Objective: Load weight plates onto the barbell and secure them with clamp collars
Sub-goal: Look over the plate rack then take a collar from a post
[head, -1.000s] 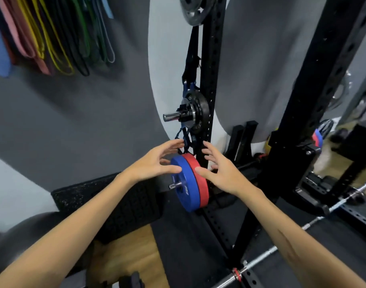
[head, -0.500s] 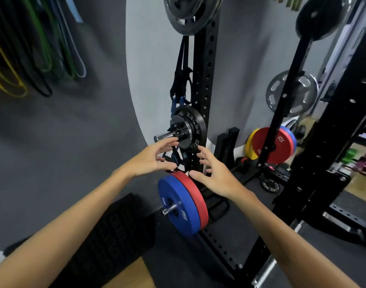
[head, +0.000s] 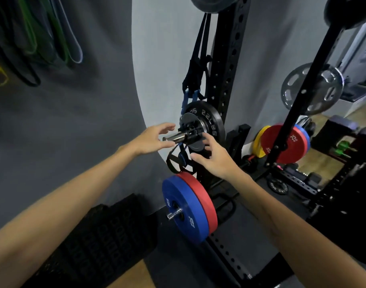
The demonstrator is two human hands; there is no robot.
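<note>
A steel peg (head: 174, 137) sticks out from the black rack upright (head: 225, 84). It carries black clamp collars (head: 191, 132), a small grey plate and a black 25 plate (head: 209, 121). My left hand (head: 153, 138) is open just left of the peg's end, fingers spread. My right hand (head: 214, 156) is open below and right of the collars, fingers near the grey plate. Neither hand holds anything. Lower down, a blue 20 kg plate (head: 180, 208) and a red plate (head: 202, 202) sit together on a second peg.
Black and blue straps (head: 196, 71) hang down the upright and loop under the peg. Resistance bands (head: 43, 38) hang on the left wall. Red, blue and yellow plates (head: 281, 142) and a grey steel plate (head: 310, 88) sit on the rack at right. A black mat stack (head: 99, 235) lies low left.
Both hands have risen from the blue and red plates to the upper peg with the collars. The view has tilted up and moved closer.
</note>
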